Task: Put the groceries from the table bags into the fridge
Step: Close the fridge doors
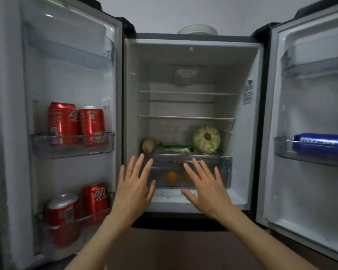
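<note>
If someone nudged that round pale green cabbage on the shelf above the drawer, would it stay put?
The round pale green cabbage would probably roll, since it looks nearly spherical and lies on its side, stem end facing out. It looks dense and tightly packed, so likely heavy for its size. The flat green packet beside it might stop it rolling left.

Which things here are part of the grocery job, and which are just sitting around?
Job: cabbage, green packet, oranges in the crisper drawer, red cola cans, blue can, both open hands.
Lying about: white plates on top of the fridge.
</note>
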Tool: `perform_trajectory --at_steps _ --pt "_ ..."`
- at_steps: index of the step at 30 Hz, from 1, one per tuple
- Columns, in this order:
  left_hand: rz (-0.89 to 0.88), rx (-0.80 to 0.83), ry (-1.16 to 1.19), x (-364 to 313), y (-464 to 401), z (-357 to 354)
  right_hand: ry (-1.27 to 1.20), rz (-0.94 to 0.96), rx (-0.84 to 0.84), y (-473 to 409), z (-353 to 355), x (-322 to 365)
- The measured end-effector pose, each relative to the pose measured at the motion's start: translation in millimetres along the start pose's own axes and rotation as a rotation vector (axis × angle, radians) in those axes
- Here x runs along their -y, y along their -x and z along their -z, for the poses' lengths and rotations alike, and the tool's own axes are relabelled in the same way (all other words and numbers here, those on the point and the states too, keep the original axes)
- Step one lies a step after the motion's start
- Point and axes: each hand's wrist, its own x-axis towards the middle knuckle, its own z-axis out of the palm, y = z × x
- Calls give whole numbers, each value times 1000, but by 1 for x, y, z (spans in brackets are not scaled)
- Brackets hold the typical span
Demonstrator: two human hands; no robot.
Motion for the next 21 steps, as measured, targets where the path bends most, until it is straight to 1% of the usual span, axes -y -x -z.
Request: perform_trajectory --at_steps 2,5,7,10,13,16,21 --pt "-4 26 -35 3 18 17 20 5 44 18 1 13" --pt "11 23 -69 16 42 40 30 6 44 40 10 39" --pt "42 25 -60 25 55 60 34 41 36 48 23 58" --pt "62 18 -121 47 73 92 -47 159 62 47 42 89" --pt "132 22 -141 80 85 125 -111 176 27 41 60 129" --pt "166 -6 -115 98 88 145 -126 203 -6 32 71 155" --pt "150 -12 -152 159 93 172 -109 291 -88 -11 85 232"
